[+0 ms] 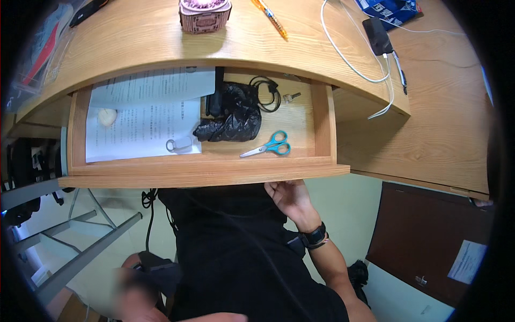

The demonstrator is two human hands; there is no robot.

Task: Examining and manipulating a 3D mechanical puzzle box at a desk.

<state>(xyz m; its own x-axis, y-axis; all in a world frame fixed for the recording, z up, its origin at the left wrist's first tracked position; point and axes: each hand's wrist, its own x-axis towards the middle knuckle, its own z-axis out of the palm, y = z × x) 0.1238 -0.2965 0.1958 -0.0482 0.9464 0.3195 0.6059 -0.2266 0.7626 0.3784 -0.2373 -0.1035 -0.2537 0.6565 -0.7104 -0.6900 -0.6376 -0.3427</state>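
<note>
A wooden drawer (214,175) is pulled out from under the desktop. My right hand (292,199) is palm up at the lower edge of its front, right of the middle, with the fingers curled against it and their tips partly hidden. Printed sheets (145,129) lie in the drawer's left part, with a whitish round object (107,117) and a small clear ring-like item (179,145) on them. Beside them are a crumpled black plastic bag (238,115), a coiled black cable (268,94), a key (292,97) and teal-handled scissors (271,146). My left hand (137,300), at the lower left, is blurred.
On the desktop (129,37) stand a carved pinkish box (205,19) and an orange pen (272,21). A black charger (377,36) with white cables lies near the right edge, close to a blue package (389,11). A grey metal frame (80,257) stands at the left, a brown cabinet (424,236) at the right.
</note>
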